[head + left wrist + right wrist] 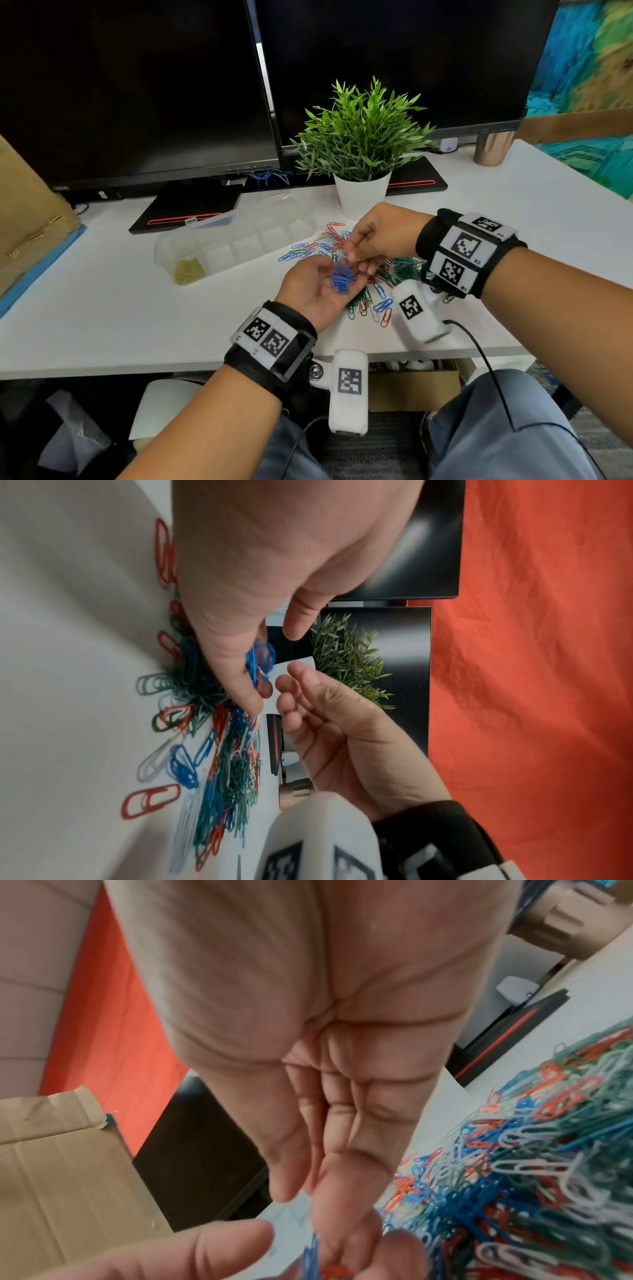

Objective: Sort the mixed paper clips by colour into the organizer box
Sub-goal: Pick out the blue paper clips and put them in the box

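My left hand (310,291) lies palm up over the white desk, carrying a small heap of blue paper clips (340,281) that rest loosely on its palm and fingers (240,680). My right hand (349,258) hovers just above that heap, thumb and fingers pinched on a blue clip at its top edge. Under and behind both hands spreads the mixed pile (400,270) of red, green, blue and white clips (226,772). To the left lies the clear organizer box (274,236), lid back, with yellow clips (188,270) in its nearest end compartment.
A potted plant (363,192) stands right behind the pile. Two dark monitors (137,85) and their flat stands line the back of the desk. A copper cup (493,147) is at the far right, a cardboard box (30,219) at the left.
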